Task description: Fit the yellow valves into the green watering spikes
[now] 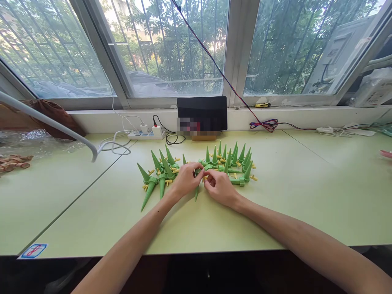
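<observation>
My left hand [189, 179] is closed around a green plastic watering spike [196, 194], whose pointed end sticks out below the fingers toward the table's front. Touching it from the other side, my right hand [221, 186] pinches a small yellow valve [205, 178] at the spike; fingers cover most of the joint. To the left stands a group of similar green spikes [150, 192] with yellow valves, some pointing up and some lying forward. Another cluster of green spikes [247, 173] spreads behind and to the right of my right hand, mostly tips upward.
A dark tablet [202, 112] leans on a stand at the back. Left of it lies a power strip [146, 134] with cables. A coiled red-blue cable [263, 125] and a yellow cutter [262, 105] are near the sill. A grey curved arm [52, 122] hangs over the left side.
</observation>
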### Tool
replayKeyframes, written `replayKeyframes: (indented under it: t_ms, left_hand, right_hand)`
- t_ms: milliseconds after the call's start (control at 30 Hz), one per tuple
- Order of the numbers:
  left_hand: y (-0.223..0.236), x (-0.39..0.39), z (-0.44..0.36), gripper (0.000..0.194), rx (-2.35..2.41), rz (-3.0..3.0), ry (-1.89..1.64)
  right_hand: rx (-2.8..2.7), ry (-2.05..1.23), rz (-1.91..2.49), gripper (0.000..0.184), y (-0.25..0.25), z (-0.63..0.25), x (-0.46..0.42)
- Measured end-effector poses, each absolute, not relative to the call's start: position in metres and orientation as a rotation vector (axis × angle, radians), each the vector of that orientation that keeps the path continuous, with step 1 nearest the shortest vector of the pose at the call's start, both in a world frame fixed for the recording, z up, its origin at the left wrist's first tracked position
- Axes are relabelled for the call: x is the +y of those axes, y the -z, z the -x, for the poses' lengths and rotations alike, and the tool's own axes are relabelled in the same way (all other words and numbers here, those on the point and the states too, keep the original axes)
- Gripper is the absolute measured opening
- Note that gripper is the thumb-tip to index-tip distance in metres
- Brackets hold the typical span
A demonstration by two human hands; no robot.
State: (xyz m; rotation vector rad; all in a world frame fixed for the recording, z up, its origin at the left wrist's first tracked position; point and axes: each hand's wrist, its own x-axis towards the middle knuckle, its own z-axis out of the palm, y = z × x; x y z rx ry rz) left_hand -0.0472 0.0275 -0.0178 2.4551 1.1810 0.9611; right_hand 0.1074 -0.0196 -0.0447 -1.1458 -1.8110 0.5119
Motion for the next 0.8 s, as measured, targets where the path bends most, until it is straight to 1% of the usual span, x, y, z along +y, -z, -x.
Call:
replayKeyframes:
  t_ms: [800]
  left_hand:
    - [0.0182,0.0279,0.0473,0.014,1.188,-2.454,-0.964]
  right_hand:
    - [-1.823,-0.519,1.136,0.015,0.0438,-0.1078,-0.0208]
